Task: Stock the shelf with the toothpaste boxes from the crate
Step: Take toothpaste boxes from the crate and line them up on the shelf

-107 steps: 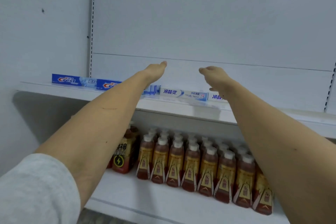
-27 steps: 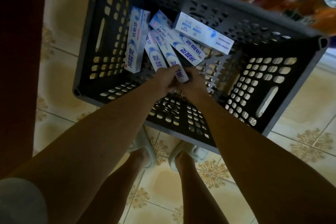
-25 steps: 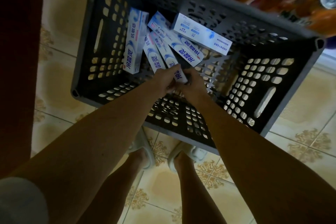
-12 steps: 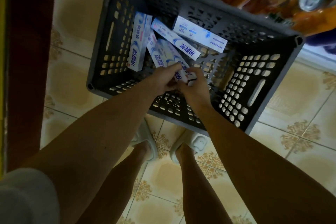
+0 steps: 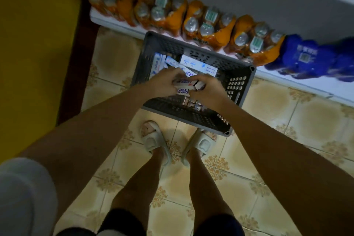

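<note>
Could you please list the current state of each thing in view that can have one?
left hand: grips the held boxes, above the crate.
right hand: grips the same boxes from the other end.
held boxes: a small bundle of toothpaste boxes, lifted; count unclear.
crate: on the floor, open-topped, with loose boxes inside.
loose boxes: lying at angles in the crate.
bottle packs: shrink-wrapped, upright on the bottom shelf.

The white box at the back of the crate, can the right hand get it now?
Probably not yet. The right hand and left hand both grip a bundle of boxes. The white box lies uncovered in the open crate, so nothing else blocks it.
</note>
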A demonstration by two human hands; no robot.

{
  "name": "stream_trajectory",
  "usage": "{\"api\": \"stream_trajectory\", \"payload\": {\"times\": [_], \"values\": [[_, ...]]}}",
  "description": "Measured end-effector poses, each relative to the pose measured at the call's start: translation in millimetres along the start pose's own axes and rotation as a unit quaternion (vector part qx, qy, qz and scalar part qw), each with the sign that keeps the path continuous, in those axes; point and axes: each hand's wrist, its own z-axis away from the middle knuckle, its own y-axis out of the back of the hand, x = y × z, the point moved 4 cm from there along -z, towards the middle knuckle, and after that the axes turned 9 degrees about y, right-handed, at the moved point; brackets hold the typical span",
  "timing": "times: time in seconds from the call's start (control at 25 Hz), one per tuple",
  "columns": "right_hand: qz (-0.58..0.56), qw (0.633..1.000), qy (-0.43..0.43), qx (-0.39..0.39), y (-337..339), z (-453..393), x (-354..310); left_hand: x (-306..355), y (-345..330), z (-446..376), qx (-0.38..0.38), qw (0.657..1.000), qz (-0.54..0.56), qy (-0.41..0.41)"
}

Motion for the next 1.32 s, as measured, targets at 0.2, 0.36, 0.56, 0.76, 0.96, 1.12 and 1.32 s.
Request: {"api": "stream_trajectory", "payload": {"times": [0.2,0.36,0.56,0.76,0.96,1.12,1.32], "values": [[-0.038,0.997,0.057,-0.029,49,42,-91,65,55,67,-0.062,0.992,-0.097,-0.054],[-0.187,0.979,0.054,0.055,95,83,-160,91,85,134,0.031,0.994,-0.031,-0.103],[-0.267,0.954,0.056,0.127,146,132,-246,146,142,222,0.128,0.977,0.023,-0.167],[-0.156,0.964,0.165,0.139,195,175,-342,214,207,301,0.183,0.961,-0.050,-0.201],[-0.123,0.960,0.187,0.168,247,208,-407,270,251,364,0.231,0.942,-0.085,-0.229],[-0.115,0.948,0.230,0.186,280,238,-452,306,275,403,0.270,0.926,-0.092,-0.247],[-0.094,0.942,0.260,0.192,308,264,-486,343,291,438,0.312,0.902,-0.083,-0.286]]}}
